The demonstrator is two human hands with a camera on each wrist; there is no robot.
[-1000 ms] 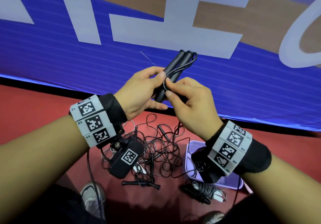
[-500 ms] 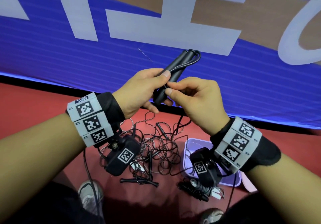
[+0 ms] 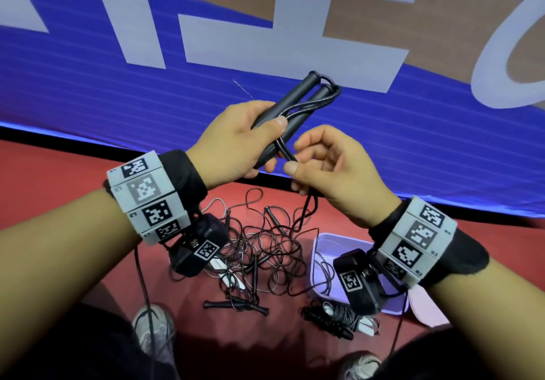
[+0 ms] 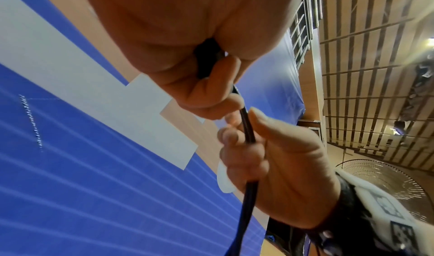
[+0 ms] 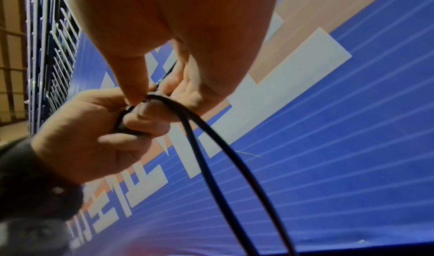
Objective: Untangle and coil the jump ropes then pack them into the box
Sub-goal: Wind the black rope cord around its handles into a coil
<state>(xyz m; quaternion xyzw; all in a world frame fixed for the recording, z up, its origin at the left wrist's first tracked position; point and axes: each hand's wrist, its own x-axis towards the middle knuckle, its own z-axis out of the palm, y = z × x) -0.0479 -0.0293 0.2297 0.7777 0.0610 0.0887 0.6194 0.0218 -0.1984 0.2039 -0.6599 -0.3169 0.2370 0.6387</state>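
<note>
A big blue banner with white block letters (image 3: 206,64) fills the backdrop, red floor (image 3: 59,179) beneath it. Both forearms reach forward, wrists banded with grey tag-marked cuffs (image 3: 150,199).

Left hand (image 3: 236,140) is up at chest height, fingers wrapped round a pair of slim black jump-rope handles (image 3: 298,102), thumb pressed across them; the handles lie side by side and point up and away to the right, their cord looped over the far ends. Right hand (image 3: 333,170) sits just beside it, thumb and forefinger pinching a doubled length of thin black cord (image 3: 287,152) that runs from the handles, the other fingers curled round it. In the right wrist view two strands of that cord (image 5: 211,158) hang down from the pinch.

Down on the floor, a loose tangle of black and white jump ropes (image 3: 265,250) sprawls between the wrists. Right of it, a pale lilac plastic box (image 3: 333,241), partly hidden behind the right wrist camera; a cord trails over its near wall, and what else lies inside I cannot tell. Just in front of the box rests a coiled black and white rope bundle (image 3: 339,317).
</note>
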